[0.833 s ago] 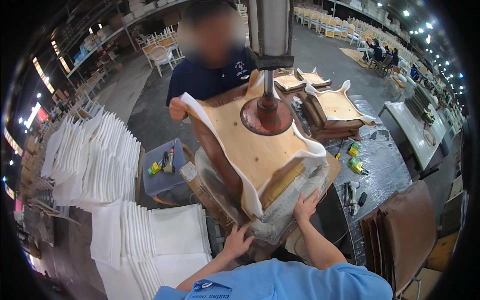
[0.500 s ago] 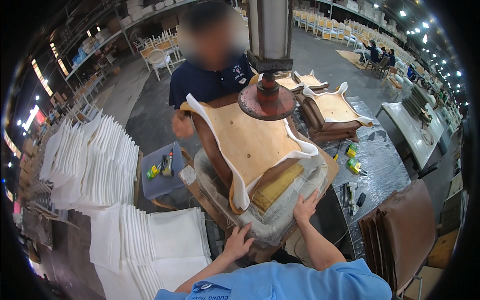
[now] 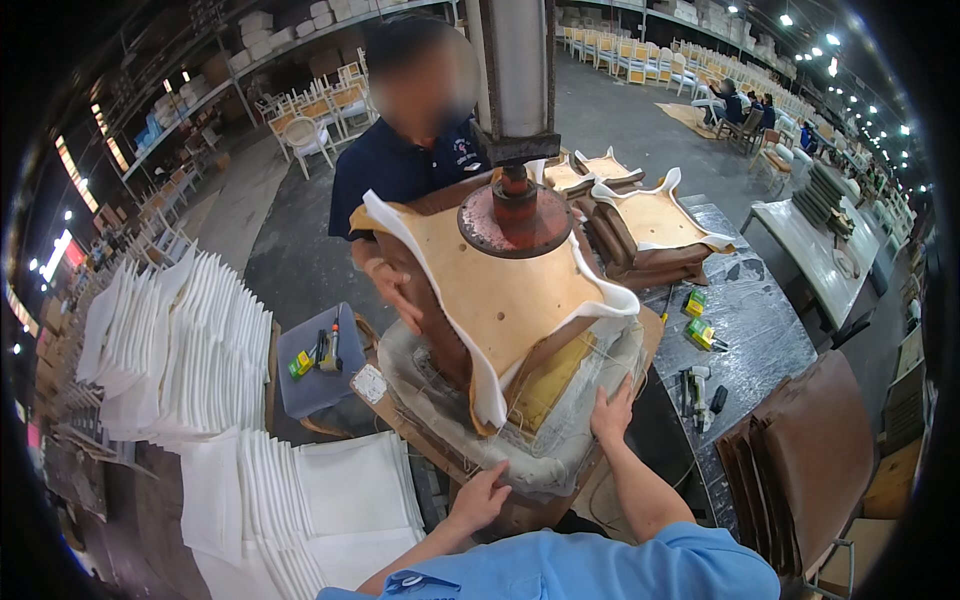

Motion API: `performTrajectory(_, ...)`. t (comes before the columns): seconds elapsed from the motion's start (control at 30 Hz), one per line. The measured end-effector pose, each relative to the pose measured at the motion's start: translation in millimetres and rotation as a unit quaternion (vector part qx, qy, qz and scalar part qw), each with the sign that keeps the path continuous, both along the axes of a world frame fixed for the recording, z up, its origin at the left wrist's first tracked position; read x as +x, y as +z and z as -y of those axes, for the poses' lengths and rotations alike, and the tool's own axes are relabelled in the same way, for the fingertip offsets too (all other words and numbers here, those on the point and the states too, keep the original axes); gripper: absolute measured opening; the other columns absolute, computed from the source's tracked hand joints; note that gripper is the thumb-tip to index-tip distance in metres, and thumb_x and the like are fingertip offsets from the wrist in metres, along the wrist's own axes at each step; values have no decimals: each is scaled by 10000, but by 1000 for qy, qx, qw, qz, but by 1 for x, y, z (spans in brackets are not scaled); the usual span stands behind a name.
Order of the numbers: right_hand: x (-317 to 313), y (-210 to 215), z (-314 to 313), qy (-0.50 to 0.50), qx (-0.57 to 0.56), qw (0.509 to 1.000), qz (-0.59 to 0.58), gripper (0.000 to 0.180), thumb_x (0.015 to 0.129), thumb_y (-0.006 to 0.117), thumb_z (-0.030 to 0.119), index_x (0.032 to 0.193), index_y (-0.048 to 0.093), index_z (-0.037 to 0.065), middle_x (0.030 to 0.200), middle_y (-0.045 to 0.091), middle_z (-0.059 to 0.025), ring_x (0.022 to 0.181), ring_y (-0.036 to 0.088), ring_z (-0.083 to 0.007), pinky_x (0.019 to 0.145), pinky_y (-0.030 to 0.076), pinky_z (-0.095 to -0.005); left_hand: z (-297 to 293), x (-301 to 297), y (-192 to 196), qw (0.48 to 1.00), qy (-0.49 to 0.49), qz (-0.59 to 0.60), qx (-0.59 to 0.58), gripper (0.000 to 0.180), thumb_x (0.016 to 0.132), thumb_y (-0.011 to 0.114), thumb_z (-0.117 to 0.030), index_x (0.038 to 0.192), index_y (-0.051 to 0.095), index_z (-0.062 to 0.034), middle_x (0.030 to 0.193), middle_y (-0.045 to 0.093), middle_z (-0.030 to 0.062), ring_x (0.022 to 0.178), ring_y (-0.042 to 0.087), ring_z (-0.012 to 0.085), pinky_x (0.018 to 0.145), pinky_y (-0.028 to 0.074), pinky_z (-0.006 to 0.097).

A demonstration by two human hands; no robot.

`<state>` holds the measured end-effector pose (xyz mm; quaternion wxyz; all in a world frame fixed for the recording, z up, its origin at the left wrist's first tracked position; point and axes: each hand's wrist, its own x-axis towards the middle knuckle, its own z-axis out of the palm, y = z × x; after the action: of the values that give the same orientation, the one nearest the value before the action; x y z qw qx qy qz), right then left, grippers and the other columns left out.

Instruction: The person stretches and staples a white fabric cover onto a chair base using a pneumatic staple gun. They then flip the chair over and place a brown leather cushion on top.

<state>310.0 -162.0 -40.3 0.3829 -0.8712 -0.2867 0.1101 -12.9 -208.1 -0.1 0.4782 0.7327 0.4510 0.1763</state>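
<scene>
A chair seat lies upside down, its bare plywood board [image 3: 500,290] facing up, with white foam flaps and a brown cover around the edges. Beneath it is a grey padded ring [image 3: 530,462] wrapped in clear plastic, around a yellow block [image 3: 552,382]. My left hand [image 3: 482,497] rests its extended fingers on the ring's near edge, holding nothing. Flat against the ring's right side lies my right hand [image 3: 612,410], fingers stretched out. Over the far part of the board hangs a round red press plate [image 3: 515,222]; I cannot tell whether it touches.
Across from me, a co-worker's hand [image 3: 395,292] is at the seat's left side. White sheets [image 3: 355,480] are stacked at left, brown covers [image 3: 810,440] at right. More seats [image 3: 655,215] and tools [image 3: 698,395] lie on the plastic-covered table [image 3: 770,320]. A blue-grey stool [image 3: 310,390] holds tools.
The co-worker's hand has moved down and inward to the seat's left side. My left hand's fingers have drawn closer together. My right hand stays on the ring. The view has shifted slightly.
</scene>
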Motion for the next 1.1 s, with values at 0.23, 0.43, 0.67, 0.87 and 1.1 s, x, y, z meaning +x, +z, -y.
performTrajectory(0.23, 3, 0, 5, -4, -5, 1000, -3, 885, 1016, 686, 356, 1716, 223, 75, 1613, 450, -282, 1458, 477, -475, 1189, 393, -538, -34, -3, 20, 971, 82, -44, 219, 316, 953, 726, -175, 1246, 769, -64, 1170, 685, 170, 1107, 660, 372, 980, 527, 461)
performTrajectory(0.43, -5, 1, 5, 3, -9, 1000, -17, 904, 1012, 689, 366, 1719, 207, 77, 1619, 423, -264, 1475, 452, -457, 1199, 365, -560, -65, -6, -1, 954, 47, -111, 275, 329, 970, 712, -268, 1247, 780, -104, 1457, 614, 167, 1464, 458, 473, 1250, 309, 622)
performTrajectory(0.67, -5, -1, 7, -8, -24, 999, -32, 916, 1010, 689, 375, 1723, 192, 85, 1646, 396, -274, 1517, 407, -447, 1230, 309, -592, -67, -1, -13, 958, 26, -112, 263, 332, 974, 701, -284, 1254, 789, -127, 1491, 600, 150, 1532, 370, 494, 1273, 222, 668)
performTrajectory(0.87, -5, 2, 4, -11, -36, 998, -45, 936, 998, 698, 384, 1723, 188, 85, 1672, 378, -269, 1542, 375, -444, 1241, 291, -589, -64, 3, -12, 954, 29, -114, 275, 322, 972, 696, -274, 1241, 791, -125, 1477, 601, 155, 1526, 371, 508, 1265, 217, 685)
performTrajectory(1.1, 8, -1, 2, 12, -31, 999, -39, 959, 979, 716, 375, 1721, 188, 75, 1657, 383, -262, 1539, 373, -444, 1235, 296, -590, -57, 12, -8, 950, 24, -128, 284, 323, 976, 689, -280, 1244, 789, -131, 1475, 592, 165, 1515, 366, 539, 1253, 217, 700)
